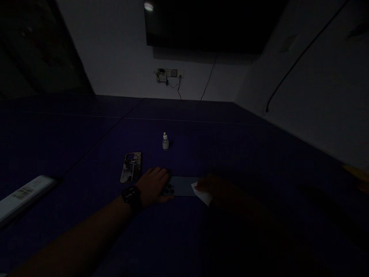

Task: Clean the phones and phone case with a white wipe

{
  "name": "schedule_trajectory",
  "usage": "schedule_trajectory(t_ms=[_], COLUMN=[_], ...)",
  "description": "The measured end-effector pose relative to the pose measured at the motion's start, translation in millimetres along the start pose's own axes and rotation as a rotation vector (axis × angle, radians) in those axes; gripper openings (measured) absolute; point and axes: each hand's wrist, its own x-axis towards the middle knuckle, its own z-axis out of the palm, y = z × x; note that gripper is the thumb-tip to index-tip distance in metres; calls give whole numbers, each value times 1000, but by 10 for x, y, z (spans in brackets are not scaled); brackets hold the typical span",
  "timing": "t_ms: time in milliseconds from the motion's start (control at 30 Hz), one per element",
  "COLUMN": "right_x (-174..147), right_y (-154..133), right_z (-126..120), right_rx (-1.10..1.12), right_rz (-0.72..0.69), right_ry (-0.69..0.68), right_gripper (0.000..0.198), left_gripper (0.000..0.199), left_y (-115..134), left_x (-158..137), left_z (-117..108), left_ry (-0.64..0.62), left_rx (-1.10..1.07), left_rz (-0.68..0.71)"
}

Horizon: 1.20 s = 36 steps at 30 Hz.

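Observation:
A blue-grey phone (183,186) lies back side up, its camera lenses at the left end. My left hand (154,184), with a dark watch on the wrist, grips that end, thumb along the near edge and fingers at the far edge. In deep shadow, my right hand (216,186) pinches a white wipe (203,195) against the phone's right end; most of its fingers are hard to make out. Beyond my left hand rests a patterned phone case (131,168). A small dropper bottle (165,144) with a white label stands upright past the phone.
The room is very dim. A long white box-like object (27,196) lies on the dark blue surface (184,238) at left. Ahead, a wall carries a large black screen (213,25), sockets (168,74) and hanging cables. Something yellow (356,172) sits at the right edge.

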Motion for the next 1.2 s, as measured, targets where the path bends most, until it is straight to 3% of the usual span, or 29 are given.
schedule_trajectory(t_ms=[100, 167, 300, 467, 667, 800, 1000, 1200], right_x=[-11, -10, 3, -43, -12, 78, 126, 132], right_y=[8, 16, -1, 6, 52, 68, 33, -43], right_z=[-46, -30, 16, -33, 77, 219, 247, 227], right_rx=[-28, -26, -10, 10, 24, 35, -64, 1], right_rz=[69, 36, -17, 14, -52, -186, -33, -144], right_ry=[-53, -75, -31, -7, 33, 31, 26, 18], right_gripper=[43, 42, 52, 48, 53, 52, 58, 55], left_gripper=[61, 62, 61, 58, 59, 58, 60, 59], left_y=[-3, -4, 2, 1, -11, -12, -1, 4], left_x=[3, 5, 2, -3, 7, -1, 3, -2], left_z=[5, 4, -3, -1, 12, 14, 14, 7], left_ry=[-13, -15, -7, -7, -11, 9, 4, 6], left_rx=[-9, -12, -6, -7, -20, -10, -3, 1], left_rz=[-1, 0, 2, 6, 3, 12, 8, 7])
